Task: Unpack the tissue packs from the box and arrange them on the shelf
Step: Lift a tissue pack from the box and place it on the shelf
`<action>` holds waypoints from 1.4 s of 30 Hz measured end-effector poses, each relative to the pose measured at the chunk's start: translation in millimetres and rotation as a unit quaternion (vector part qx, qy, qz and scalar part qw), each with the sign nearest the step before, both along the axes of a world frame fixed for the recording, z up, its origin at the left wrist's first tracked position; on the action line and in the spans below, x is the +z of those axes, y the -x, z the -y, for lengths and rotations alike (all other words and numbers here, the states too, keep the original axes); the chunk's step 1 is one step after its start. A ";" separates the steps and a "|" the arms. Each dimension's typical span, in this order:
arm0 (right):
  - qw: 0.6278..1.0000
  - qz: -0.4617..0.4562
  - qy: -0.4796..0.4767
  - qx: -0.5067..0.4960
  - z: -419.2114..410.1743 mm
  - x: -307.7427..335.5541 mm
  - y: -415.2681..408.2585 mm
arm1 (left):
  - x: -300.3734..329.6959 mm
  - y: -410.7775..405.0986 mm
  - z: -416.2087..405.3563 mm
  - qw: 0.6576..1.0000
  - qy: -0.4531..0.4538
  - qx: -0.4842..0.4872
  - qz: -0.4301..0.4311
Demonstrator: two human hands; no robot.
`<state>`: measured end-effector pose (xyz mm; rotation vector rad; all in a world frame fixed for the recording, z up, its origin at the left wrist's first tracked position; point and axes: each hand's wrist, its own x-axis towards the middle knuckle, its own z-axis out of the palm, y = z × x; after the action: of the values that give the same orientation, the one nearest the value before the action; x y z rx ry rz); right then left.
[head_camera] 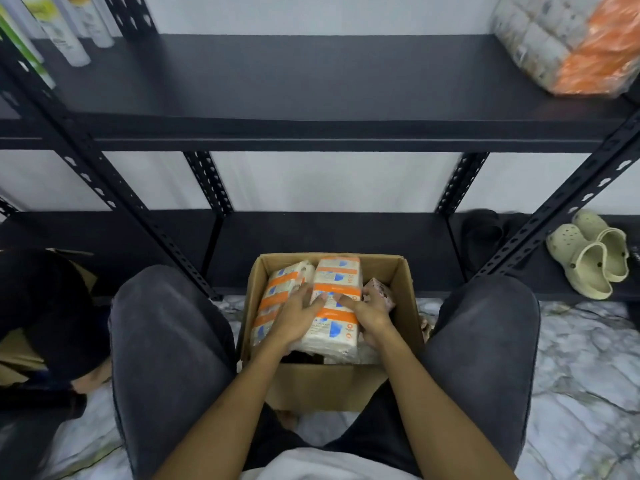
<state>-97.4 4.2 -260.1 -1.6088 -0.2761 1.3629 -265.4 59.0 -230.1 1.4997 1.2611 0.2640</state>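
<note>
Tissue packs (pixel 337 271) stand upright inside the box (pixel 329 382), toward its right wall. Left hand (pixel 298 315) and right hand (pixel 369 313) clasp the larger pack from both sides, thumbs on top (lifting step, apparently). Next: raise it clear, onto the shelf (pixel 311 88).

Head camera (single view) looks steeply down, close above the box (pixel 332 382), facing shelf (pixel 311 98).
</note>
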 end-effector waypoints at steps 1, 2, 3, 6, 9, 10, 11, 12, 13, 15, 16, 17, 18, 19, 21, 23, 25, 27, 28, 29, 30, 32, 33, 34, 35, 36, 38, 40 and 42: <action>1.000 0.007 -0.006 -0.004 -0.1 2.5 0.8 | -0.5 0.6 -5.7 0.998 0.030 0.032 0.038; 1.000 0.023 -0.011 0.000 0.3 6.8 2.8 | -4.4 3.0 -11.9 0.994 0.060 0.060 0.063; 0.999 0.043 -0.013 0.010 0.3 10.5 5.4 | -6.7 5.5 -16.8 0.989 0.094 0.077 0.084; 0.996 0.078 -0.028 0.037 1.9 17.6 14.8 | -12.2 12.0 -23.5 0.967 0.185 0.103 0.140; 0.997 0.063 -0.048 0.007 0.6 24.0 11.6 | -8.4 20.6 -31.6 0.947 0.215 0.126 0.204; 0.996 0.070 -0.046 -0.010 -1.5 26.0 7.1 | -6.0 24.2 -36.4 0.941 0.225 0.131 0.218; 0.995 0.082 -0.040 -0.029 -4.1 27.6 2.1 | -3.0 28.1 -41.3 0.935 0.238 0.127 0.231; 0.994 0.093 -0.031 -0.049 -6.9 30.2 -3.0 | 1.8 32.0 -45.8 0.929 0.252 0.120 0.245; 0.993 0.092 -0.031 -0.066 -9.6 33.2 -7.7 | 4.4 35.2 -50.1 0.926 0.260 0.103 0.254; 0.994 0.021 -0.061 -0.083 -13.4 39.6 -12.4 | 9.5 40.4 -57.4 0.927 0.268 0.051 0.258; 0.992 -0.021 -0.087 -0.084 -15.0 44.9 -14.1 | 13.2 42.7 -60.9 0.927 0.270 0.018 0.258; 0.989 -0.058 -0.111 -0.084 -17.2 50.9 -16.6 | 17.5 44.4 -65.5 0.930 0.264 -0.015 0.257; 0.984 -0.088 -0.129 -0.081 -19.0 56.7 -19.6 | 24.7 45.8 -70.5 0.932 0.257 -0.040 0.251; 0.981 -0.107 -0.143 -0.071 -21.1 61.8 -23.2 | 30.2 47.4 -76.8 0.936 0.250 -0.059 0.242; 0.977 -0.129 -0.168 -0.037 -25.7 71.9 -30.6 | 43.8 50.3 -89.9 0.944 0.232 -0.094 0.214; 0.983 -0.106 -0.149 -0.035 -29.7 79.5 -34.2 | 54.9 52.8 -100.7 0.950 0.218 -0.117 0.191; 0.987 -0.078 -0.128 -0.064 -30.9 83.8 -35.4 | 65.5 51.8 -105.0 0.955 0.209 -0.123 0.169; 0.983 -0.075 -0.135 -0.096 -30.3 87.4 -37.0 | 73.0 49.1 -103.6 0.965 0.188 -0.134 0.128; 0.981 -0.075 -0.142 -0.113 -28.7 89.7 -38.4 | 74.0 50.0 -102.2 0.969 0.177 -0.145 0.095; 0.977 -0.070 -0.151 -0.133 -26.6 92.2 -40.1 | 71.8 53.5 -101.5 0.970 0.178 -0.153 0.061; 0.973 -0.063 -0.157 -0.156 -24.1 94.6 -42.3 | 68.2 60.2 -101.3 0.969 0.190 -0.157 0.031; 0.966 -0.044 -0.162 -0.195 -19.3 96.9 -45.7 | 57.4 75.6 -103.2 0.961 0.224 -0.158 0.030; 0.965 -0.040 -0.162 -0.205 -17.4 96.3 -46.8 | 52.7 81.4 -104.9 0.960 0.235 -0.141 0.053; 0.965 -0.045 -0.160 -0.203 -15.5 95.1 -47.7 | 50.7 83.9 -106.4 0.962 0.237 -0.112 0.075; 0.968 -0.050 -0.154 -0.191 -14.8 92.9 -48.9 | 50.8 83.5 -107.1 0.966 0.229 -0.081 0.093; 0.973 -0.050 -0.144 -0.172 -14.3 91.3 -50.9 | 54.2 80.7 -106.4 0.969 0.218 -0.046 0.109; 0.984 -0.041 -0.122 -0.123 -13.9 94.0 -55.5 | 57.0 75.9 -106.9 0.967 0.206 0.037 0.142; 0.992 -0.040 -0.100 -0.069 -13.1 100.8 -61.3 | 61.6 77.1 -109.5 0.952 0.224 0.108 0.177; 0.995 -0.052 -0.090 -0.003 -10.0 110.5 -64.3 | 70.7 83.6 -112.5 0.941 0.232 0.125 0.212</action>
<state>-33.0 14.2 -149.6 -1.3852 -0.3223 1.3719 -349.0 171.5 -159.4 0.8235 1.0650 0.4013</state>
